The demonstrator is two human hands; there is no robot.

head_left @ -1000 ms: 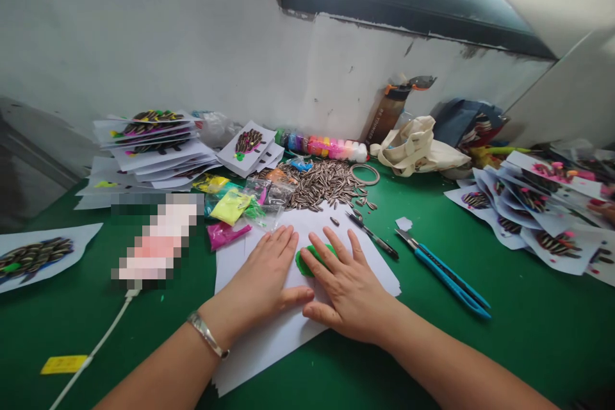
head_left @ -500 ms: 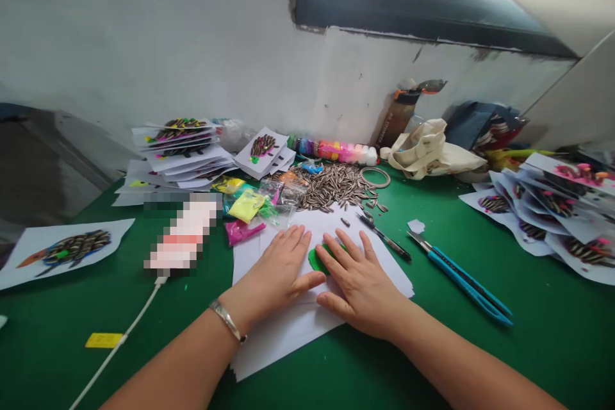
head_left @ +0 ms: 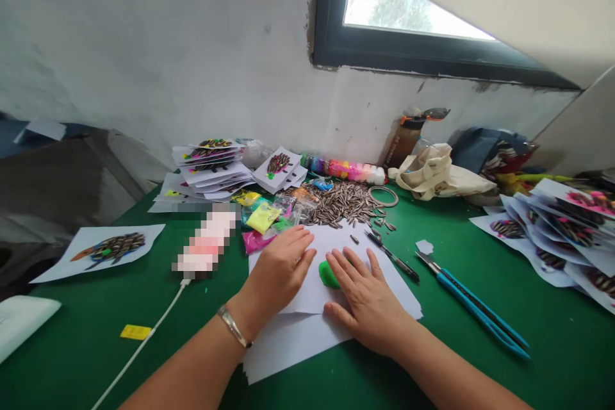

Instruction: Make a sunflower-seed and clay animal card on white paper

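A flat green piece of clay [head_left: 328, 275] lies on the stacked white paper [head_left: 307, 339]. My right hand [head_left: 360, 295] rests on the paper with fingers spread, its fingertips over the right part of the clay. To the left of the clay, my left hand [head_left: 283, 266] is tilted on its side with the fingers extended, holding nothing. Beyond the hands sits a pile of striped seeds [head_left: 343, 202], with one loose seed [head_left: 354, 239] on the paper. Bags of coloured clay, one yellow [head_left: 262, 218] and one magenta [head_left: 255, 241], lie beside the paper's upper left.
A black pen [head_left: 394, 257] and blue-handled tweezers [head_left: 473, 301] lie to the right. Seed pictures are stacked at the back left [head_left: 216, 170] and right [head_left: 567, 230]. A white cable [head_left: 139, 346] runs across the left. A bottle [head_left: 403, 141] and cloth bag [head_left: 432, 173] stand behind.
My left hand has lifted and turned onto its side, its fingers drawn closer together. My right hand stays over the clay, more of which now shows. The camera view has shifted.
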